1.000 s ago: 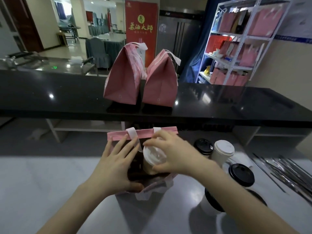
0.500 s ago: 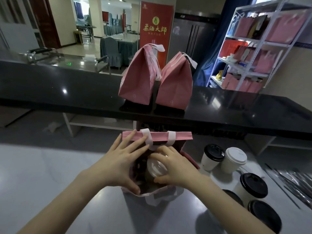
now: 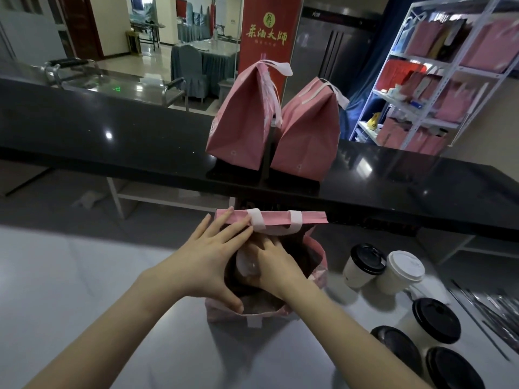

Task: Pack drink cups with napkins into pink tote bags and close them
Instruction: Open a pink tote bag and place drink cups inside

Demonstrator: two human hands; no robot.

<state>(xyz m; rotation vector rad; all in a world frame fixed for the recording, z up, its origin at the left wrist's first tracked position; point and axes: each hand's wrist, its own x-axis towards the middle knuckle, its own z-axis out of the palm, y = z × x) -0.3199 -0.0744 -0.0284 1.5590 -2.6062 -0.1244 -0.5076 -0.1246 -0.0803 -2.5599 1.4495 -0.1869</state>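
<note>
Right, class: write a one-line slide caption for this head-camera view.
Right hand holds a white-lidded cup inside the open pink tote bag; left hand rests on its rim.

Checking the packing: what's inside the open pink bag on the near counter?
A white-lidded cup, gripped by the right hand. The left hand spreads the rim of the open pink bag. Hands and shadow cover the bottom; any napkin there cannot be seen.

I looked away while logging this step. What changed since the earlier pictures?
The right hand, gripping the white-lidded cup, moved down from the mouth of the open pink bag to deeper inside it. Nothing was let go. The left hand stays on the bag's rim; the two closed bags and spare cups are unmoved.
</note>
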